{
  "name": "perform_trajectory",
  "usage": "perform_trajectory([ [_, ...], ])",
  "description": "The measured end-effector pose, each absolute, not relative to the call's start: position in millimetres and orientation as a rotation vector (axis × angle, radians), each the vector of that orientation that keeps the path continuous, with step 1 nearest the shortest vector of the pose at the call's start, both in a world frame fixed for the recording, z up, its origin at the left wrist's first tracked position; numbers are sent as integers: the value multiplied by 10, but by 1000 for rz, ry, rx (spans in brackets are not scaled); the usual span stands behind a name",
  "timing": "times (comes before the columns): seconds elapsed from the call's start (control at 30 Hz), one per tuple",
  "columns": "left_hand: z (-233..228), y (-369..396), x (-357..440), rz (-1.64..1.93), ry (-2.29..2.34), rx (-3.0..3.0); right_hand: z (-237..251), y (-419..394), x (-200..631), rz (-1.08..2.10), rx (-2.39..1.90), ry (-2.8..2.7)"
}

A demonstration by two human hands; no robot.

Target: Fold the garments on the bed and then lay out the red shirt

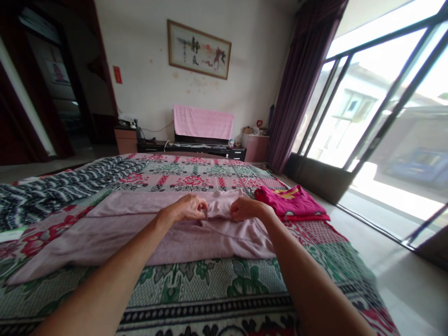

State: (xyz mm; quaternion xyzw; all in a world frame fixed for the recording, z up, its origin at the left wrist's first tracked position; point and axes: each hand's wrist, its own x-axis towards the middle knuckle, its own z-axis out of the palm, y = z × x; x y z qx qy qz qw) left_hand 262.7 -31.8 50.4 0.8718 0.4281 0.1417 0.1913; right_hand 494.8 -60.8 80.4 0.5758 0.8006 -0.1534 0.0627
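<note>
A pale pink long-sleeved garment (175, 240) lies spread sideways across the patterned bedspread (175, 280), with a strip of it folded over along the far side. My left hand (191, 207) is closed, its fingers pinching the fabric near the middle of the garment. A short way to the right, my right hand (243, 208) is also closed on the same pink cloth. Between the two hands the fabric is bunched and slightly raised. My fingertips are partly hidden in its folds.
Folded magenta clothing (294, 203) sits just right of my right hand. Black-and-white patterned cloth (70, 184) lies at the far left. Beyond the bed stands a low cabinet with a pink towel (203, 122) draped over a dark object. Glass doors (371, 116) are at the right.
</note>
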Motion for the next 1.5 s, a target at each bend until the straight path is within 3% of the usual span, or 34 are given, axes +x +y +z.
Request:
perform_trajectory([
  [0.3,413,-344,2775,443,980,2624,838,-571,5050,-461,1823,2450],
  [0.5,415,-256,2779,611,1126,2695,882,-647,4913,-351,1750,2509],
  [0.93,507,-256,2657,506,1314,2689,1006,-810,4666,-157,1706,2511],
  [1.13,484,-262,2621,235,1260,2752,948,-750,4687,-542,1641,2525],
  [1.27,558,-307,2649,303,1337,2765,954,-602,5006,-801,1846,2552],
  [1.4,567,-323,2722,495,1331,2826,922,-440,5344,-290,2432,2580],
  [1.5,496,-317,2755,458,1227,2875,804,-302,5438,-63,2577,2489],
])
